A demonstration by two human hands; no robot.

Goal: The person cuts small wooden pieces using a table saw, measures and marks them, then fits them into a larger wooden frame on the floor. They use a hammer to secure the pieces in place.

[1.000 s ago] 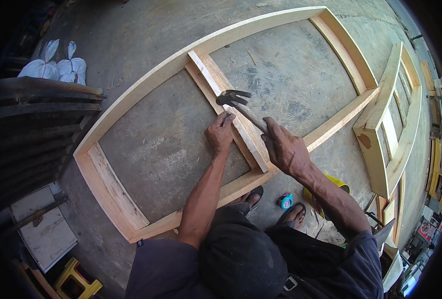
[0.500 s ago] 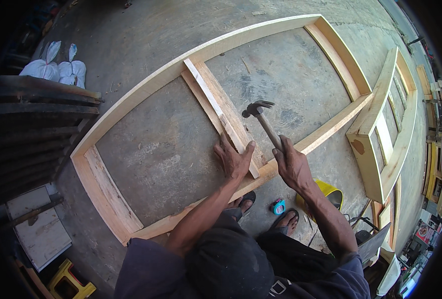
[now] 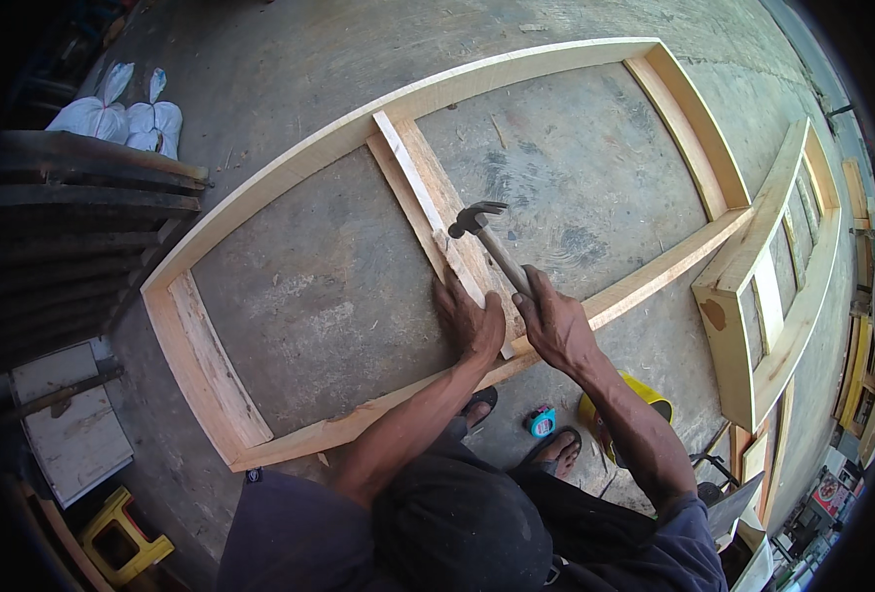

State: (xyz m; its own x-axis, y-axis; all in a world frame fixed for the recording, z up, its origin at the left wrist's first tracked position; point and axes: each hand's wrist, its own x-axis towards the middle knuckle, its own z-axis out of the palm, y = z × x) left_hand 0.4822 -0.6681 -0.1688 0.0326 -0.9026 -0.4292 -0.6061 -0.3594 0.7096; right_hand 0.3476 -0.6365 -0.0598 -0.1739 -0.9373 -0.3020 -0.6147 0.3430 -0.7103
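Note:
A claw hammer (image 3: 503, 259) is in my right hand (image 3: 559, 326), which is wrapped round its wooden handle. The dark hammer head hovers over or rests near a narrow wooden strip (image 3: 410, 176); I cannot tell whether they touch. My left hand (image 3: 472, 318) grips that strip near its closer end, thumb on one side and fingers on the other. Under and beside the strip a wider wooden crosspiece (image 3: 436, 178) spans a large wooden frame (image 3: 304, 141) lying on the floor. The frame's near rail (image 3: 645, 274) passes just beyond my feet.
A second wooden frame (image 3: 733, 296) stands to the right. A turquoise tape measure (image 3: 541, 421) and a yellow container (image 3: 645, 395) are by my feet. White sacks (image 3: 97, 118), dark slats (image 3: 92, 202) and a yellow stool (image 3: 127, 543) line the left side.
My right hand has brought the hammer left and slightly down, so its head is nearer the strip. My left hand keeps its grip on the strip. The view has shifted slightly.

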